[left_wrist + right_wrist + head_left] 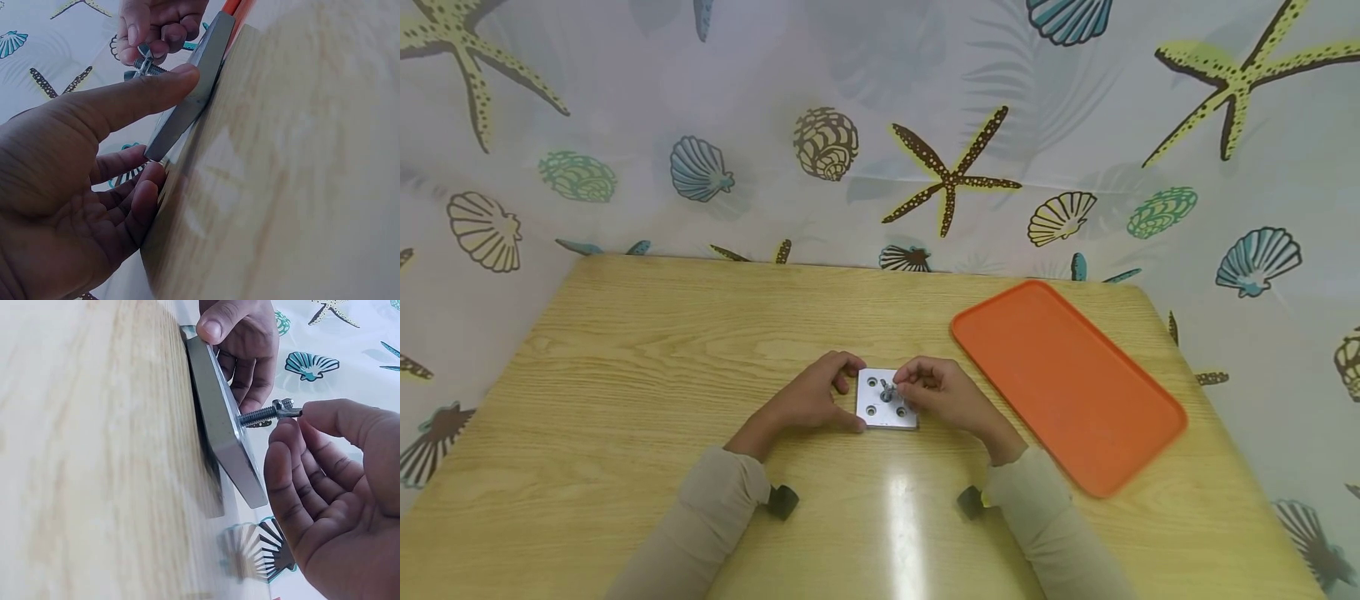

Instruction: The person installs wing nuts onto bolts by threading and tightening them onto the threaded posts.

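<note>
A square silver metal plate (883, 422) with several round holes lies on the table. My left hand (812, 395) grips it by its left side, thumb at the near corner and fingers at the far one. A wing screw (259, 415) stands upright in the plate's middle hole, much of its thread showing above the surface. My right hand (953, 398) pinches one wing of the screw between thumb and index finger, the other fingers curled beneath. In the left wrist view, the left thumb (156, 90) lies along the plate's edge.
An orange tray (1067, 387) lies at an angle on the right of the wood-grain table (662, 350). Behind the table hangs a cloth (760, 75) printed with shells and starfish. A dark wrist mount (782, 502) shows beside the left sleeve.
</note>
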Demonstrator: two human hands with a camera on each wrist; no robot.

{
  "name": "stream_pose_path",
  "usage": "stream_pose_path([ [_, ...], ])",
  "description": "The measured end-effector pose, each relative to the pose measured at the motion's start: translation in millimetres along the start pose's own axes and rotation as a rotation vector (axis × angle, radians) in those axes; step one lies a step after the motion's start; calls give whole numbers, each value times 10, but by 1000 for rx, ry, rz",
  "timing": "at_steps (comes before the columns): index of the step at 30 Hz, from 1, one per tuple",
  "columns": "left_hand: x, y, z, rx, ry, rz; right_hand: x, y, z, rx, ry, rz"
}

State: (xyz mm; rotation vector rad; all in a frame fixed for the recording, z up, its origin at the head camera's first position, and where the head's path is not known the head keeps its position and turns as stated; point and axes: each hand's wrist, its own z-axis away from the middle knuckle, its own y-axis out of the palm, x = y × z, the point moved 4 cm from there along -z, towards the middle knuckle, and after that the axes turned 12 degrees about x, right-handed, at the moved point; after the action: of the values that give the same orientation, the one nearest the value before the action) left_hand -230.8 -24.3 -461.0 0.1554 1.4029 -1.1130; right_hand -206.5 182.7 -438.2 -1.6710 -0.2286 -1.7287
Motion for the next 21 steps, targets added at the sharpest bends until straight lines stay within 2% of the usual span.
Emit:
stream_pose_path([
  [11, 8, 9, -10, 1, -4, -2, -36, 16, -31, 29, -7, -40],
  [21, 10, 11, -10, 3, 0, 0, -8, 47, -40, 42, -44, -4],
])
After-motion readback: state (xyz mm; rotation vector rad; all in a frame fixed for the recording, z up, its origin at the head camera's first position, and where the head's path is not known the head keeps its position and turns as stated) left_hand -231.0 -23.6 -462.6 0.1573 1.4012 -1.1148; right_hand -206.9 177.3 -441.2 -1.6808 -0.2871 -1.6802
